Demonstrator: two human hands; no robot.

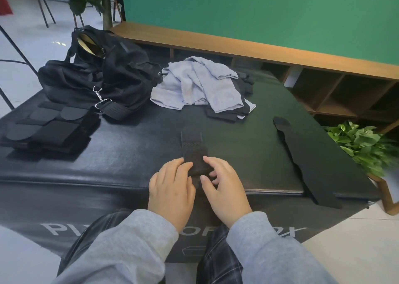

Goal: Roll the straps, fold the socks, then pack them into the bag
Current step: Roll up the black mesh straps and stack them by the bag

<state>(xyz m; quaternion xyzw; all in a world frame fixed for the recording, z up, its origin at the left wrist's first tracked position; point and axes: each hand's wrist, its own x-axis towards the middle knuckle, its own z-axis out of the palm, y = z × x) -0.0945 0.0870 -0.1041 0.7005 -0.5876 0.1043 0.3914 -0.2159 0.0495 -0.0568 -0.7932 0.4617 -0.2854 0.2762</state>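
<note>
Both hands worked one black strap point(192, 145) near the front edge of the black padded bench point(248, 154). Left hand point(170, 188) gripped the strap's rolled near end from the left, fingers curled over it; right hand point(224, 186) pinched the same roll from the right. The unrolled part lay flat, running away from the person. A second, longer strap point(302, 160) lay unrolled at the right, its near end hanging over the bench edge. Pale socks point(194, 85) sat heaped at centre rear over darker ones. Black bag point(103, 72) stood open at rear left; flat black stack of straps point(47, 130) in front of it.
</note>
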